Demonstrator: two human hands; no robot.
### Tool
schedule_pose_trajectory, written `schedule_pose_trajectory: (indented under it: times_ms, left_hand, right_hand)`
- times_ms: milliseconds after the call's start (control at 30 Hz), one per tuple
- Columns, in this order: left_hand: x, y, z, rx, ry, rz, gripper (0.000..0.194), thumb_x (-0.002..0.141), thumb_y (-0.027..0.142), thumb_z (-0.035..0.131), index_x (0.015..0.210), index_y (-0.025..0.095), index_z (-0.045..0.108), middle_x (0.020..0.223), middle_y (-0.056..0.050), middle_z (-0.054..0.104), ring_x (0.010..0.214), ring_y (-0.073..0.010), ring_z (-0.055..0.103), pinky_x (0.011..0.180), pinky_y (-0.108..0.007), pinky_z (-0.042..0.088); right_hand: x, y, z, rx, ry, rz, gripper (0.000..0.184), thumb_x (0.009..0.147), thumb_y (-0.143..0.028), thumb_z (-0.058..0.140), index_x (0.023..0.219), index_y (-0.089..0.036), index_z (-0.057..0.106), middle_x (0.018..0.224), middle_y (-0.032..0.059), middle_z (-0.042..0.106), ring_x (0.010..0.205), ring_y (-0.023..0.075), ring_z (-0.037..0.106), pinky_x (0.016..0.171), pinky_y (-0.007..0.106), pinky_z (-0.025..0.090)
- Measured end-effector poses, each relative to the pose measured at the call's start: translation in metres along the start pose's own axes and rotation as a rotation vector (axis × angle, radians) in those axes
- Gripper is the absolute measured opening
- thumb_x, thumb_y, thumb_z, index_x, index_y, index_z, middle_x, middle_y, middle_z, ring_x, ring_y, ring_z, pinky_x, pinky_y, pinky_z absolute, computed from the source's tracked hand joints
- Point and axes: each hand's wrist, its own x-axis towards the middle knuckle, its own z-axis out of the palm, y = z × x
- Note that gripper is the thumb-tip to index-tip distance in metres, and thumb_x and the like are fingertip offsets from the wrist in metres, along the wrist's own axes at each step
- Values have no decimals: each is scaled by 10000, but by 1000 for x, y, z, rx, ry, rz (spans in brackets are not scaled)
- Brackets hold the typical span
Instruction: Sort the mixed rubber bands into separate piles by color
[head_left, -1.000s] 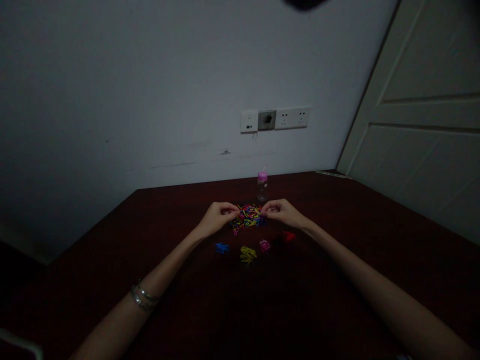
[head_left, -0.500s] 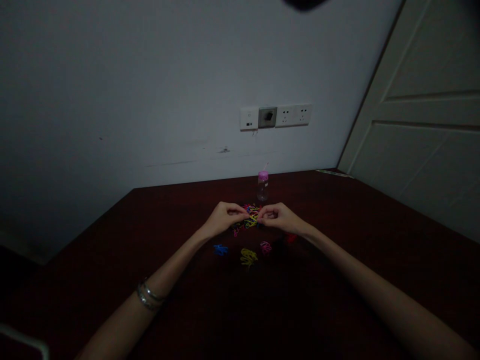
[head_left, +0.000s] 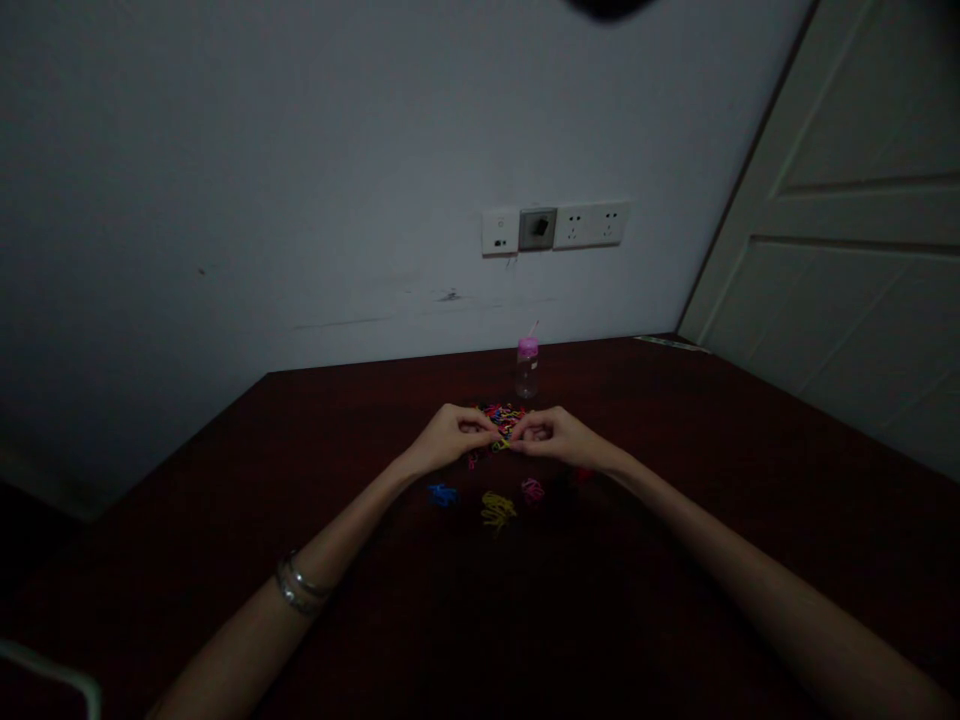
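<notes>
- Multicoloured loops [head_left: 508, 414] lie heaped on the counter [head_left: 360, 405], between the two hands and reaching beyond their fingertips; the fingers cover part of the heap, and the loops are too jumbled for one long axis to show.
- Left hand [head_left: 451, 438]: at the heap's left and near side, thumb and forefinger tips close together.
- Right hand [head_left: 559, 436]: a mirror of it from the right, tips likewise close, just apart from the left's.
- Some yellow shows between the two sets of fingertips; whether either hand pinches it or it simply lies there, I cannot tell.
- Neither hand is clearly nearer to the heap.
- On the wearer's side sit four small piles: the blue pile [head_left: 444, 494], nearer the left hand; the yellow pile [head_left: 497, 510], central and nearest the wearer; the pink pile [head_left: 532, 490], nearer the right hand; and the red pile [head_left: 583, 474], dim, close by the right wrist.
- Beyond the heap, slightly right of its middle, a clear bottle [head_left: 527, 374] stands upright.
</notes>
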Motion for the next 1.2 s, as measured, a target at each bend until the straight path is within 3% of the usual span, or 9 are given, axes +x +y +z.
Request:
schedule_pose_trajectory:
  times_ms: [100, 200, 300, 400, 600, 867, 1067, 1200]
  left_hand:
    - [-1, -1, -4, 2, -90, 7, 175, 686, 263, 635, 736, 107, 698, 656, -41, 637, 563, -92, 502, 530, -214, 364]
    - [-5, -5, -4, 22, -273, -15, 161, 688, 254, 635, 744, 120, 704, 609, -21, 623, 528, -79, 482, 508, -202, 351]
    - [-9, -9, -2, 39, -431, -42, 134, 677, 236, 646, 747, 142, 711, 634, -21, 648, 551, -89, 523, 519, -196, 369]
    - [-11, -12, 2, 36, -518, -51, 119, 678, 222, 645, 755, 166, 716, 686, -24, 677, 604, -110, 574, 549, -198, 395]
    - [-11, -15, 5, 105, -563, -42, 130, 676, 196, 645, 787, 178, 711, 672, -3, 668, 599, -102, 569, 549, -184, 389]
    - [-10, -13, -3, 147, -568, -66, 212, 669, 251, 656, 862, 171, 695, 610, 4, 614, 543, -92, 514, 483, -184, 344]
    - [-9, -13, -10, 142, -598, -75, 242, 649, 280, 678, 860, 162, 694, 578, 10, 589, 512, -83, 484, 467, -185, 326]
    - [-7, -15, -18, 127, -541, -85, 208, 682, 262, 636, 854, 159, 691, 569, 11, 569, 511, -77, 466, 463, -178, 319]
  right_hand:
    - [0, 1, -9, -18, 37, 12, 283, 686, -349, 632, 869, -133, 659, 541, -33, 488, 469, 71, 373, 442, 217, 265]
    - [0, 4, -18, -10, 107, 26, 296, 687, -353, 635, 871, -122, 661, 560, -21, 493, 486, 80, 400, 447, 225, 275]
    - [1, 9, -21, 8, 126, 46, 284, 682, -349, 639, 844, -117, 660, 557, -20, 491, 486, 84, 411, 451, 230, 286]
    - [2, 13, -19, 34, 101, 66, 282, 682, -347, 636, 843, -116, 656, 552, -21, 497, 472, 81, 405, 440, 227, 283]
    - [1, 22, -23, -103, 60, 74, 280, 711, -346, 593, 862, -121, 660, 543, -25, 505, 456, 77, 400, 435, 219, 289]
    - [1, 44, -40, -533, 48, -27, 181, 691, -239, 583, 822, -154, 675, 739, 34, 605, 635, 131, 531, 583, 246, 384]
    - [2, 46, -35, -653, -6, -18, 147, 713, -231, 582, 822, -176, 665, 820, 45, 594, 710, 146, 543, 618, 244, 391]
    - [2, 46, -32, -708, -15, -14, 122, 729, -228, 587, 822, -189, 656, 866, 47, 575, 745, 149, 539, 636, 242, 389]
